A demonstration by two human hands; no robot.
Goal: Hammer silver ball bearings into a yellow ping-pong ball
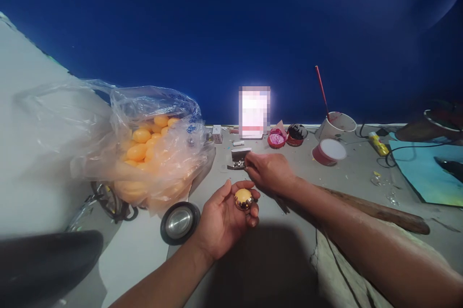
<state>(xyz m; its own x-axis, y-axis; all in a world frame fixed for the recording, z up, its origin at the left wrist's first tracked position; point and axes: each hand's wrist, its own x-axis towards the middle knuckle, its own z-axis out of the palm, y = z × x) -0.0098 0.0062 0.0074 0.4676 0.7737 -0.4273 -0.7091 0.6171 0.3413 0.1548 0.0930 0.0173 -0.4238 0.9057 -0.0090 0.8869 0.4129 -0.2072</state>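
My left hand (229, 216) is palm up, its fingers curled around a small yellow ball (243, 198) with dark and shiny studs round its lower part. Beyond it and slightly to the right, my right hand (269, 170) reaches to a small open box (238, 158) that holds shiny little pieces. The right fingertips are bunched at the box's right edge, and what they pinch, if anything, is too small to see.
A clear plastic bag of orange egg-shaped pieces (139, 151) fills the left. A round metal lid (180, 222) lies beside my left wrist. Behind stand a lit screen (254, 113), a white cup (336, 126) with a brush and small tubs (329, 152). A wooden stick (376, 209) lies right.
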